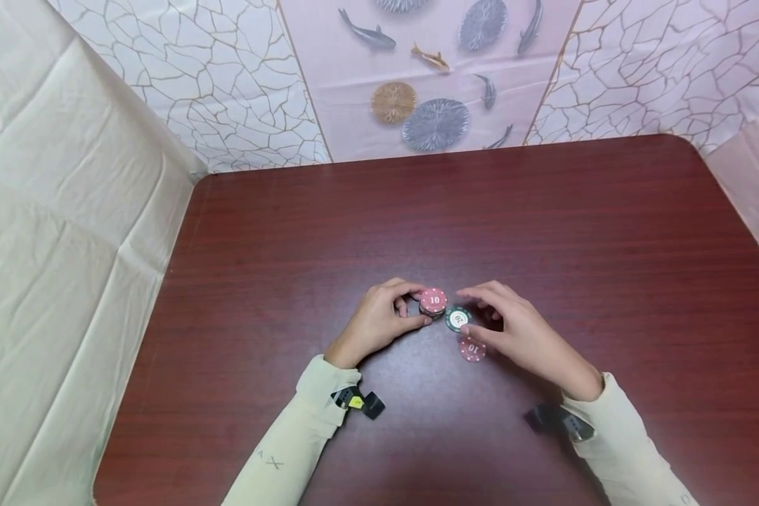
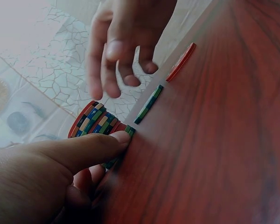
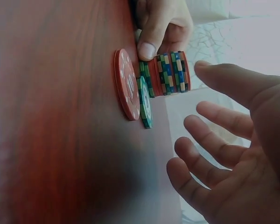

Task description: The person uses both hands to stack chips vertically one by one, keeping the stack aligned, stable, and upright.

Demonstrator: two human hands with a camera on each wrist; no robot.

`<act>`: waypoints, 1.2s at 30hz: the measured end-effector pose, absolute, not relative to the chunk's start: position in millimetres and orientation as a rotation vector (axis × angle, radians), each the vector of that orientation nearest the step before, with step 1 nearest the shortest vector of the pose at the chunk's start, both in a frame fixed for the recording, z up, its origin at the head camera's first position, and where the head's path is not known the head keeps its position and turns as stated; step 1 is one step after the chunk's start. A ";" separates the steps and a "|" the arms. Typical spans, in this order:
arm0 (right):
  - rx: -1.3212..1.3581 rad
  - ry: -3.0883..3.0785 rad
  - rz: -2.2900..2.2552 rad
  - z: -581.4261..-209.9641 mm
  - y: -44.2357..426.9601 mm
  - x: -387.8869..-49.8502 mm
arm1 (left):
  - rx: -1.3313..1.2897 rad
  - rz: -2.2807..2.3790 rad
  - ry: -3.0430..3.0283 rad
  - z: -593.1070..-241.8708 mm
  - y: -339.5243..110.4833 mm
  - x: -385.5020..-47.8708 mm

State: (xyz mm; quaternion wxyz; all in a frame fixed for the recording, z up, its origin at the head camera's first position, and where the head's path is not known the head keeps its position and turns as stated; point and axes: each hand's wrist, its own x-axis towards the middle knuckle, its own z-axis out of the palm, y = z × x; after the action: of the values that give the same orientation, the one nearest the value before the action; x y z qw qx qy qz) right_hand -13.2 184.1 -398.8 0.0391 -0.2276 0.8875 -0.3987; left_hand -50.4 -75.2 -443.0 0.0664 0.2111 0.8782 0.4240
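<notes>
A stack of poker chips point(image 1: 433, 302) stands on the table, a red chip marked 10 on top. The person's left hand point(image 1: 379, 316) grips it between thumb and fingers; in the left wrist view the thumb presses the stack's point(image 2: 99, 120) lower side. Beside it a green chip marked 20 point(image 1: 457, 318) lies flat, and nearer the person lies a red 10 chip point(image 1: 473, 351). Over these loose chips hovers the right hand point(image 1: 520, 325), its fingers spread and relaxed, holding nothing. In the right wrist view its fingers stay apart from the stack point(image 3: 165, 74).
The chips lie near the middle of a dark red wooden table point(image 1: 291, 225). Pale cloth point(image 1: 57, 232) hangs at the left, and a patterned cloth with fish point(image 1: 430, 77) hangs behind the far edge. Small dark devices are strapped at both sleeves.
</notes>
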 end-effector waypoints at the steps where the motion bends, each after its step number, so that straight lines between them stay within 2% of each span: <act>1: -0.715 2.726 -1.224 -399.3 185.4 -11.0 | 0.635 1.276 2.652 -443.0 -75.5 -50.4; 12: -0.815 2.728 -1.085 -410.6 202.9 10.3 | 0.646 1.277 2.645 -445.4 -74.3 -48.9; 36: -0.943 2.764 -0.915 -416.3 202.6 11.7 | 0.641 1.279 2.650 -443.9 -74.8 -50.1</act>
State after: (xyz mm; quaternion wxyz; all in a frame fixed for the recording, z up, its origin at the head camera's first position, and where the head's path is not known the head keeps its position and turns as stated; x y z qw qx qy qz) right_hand 11.7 202.6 -416.3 0.0405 -0.3078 0.9024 -0.2987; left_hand -50.1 -74.8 -443.9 0.0648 0.2125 0.8781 0.4239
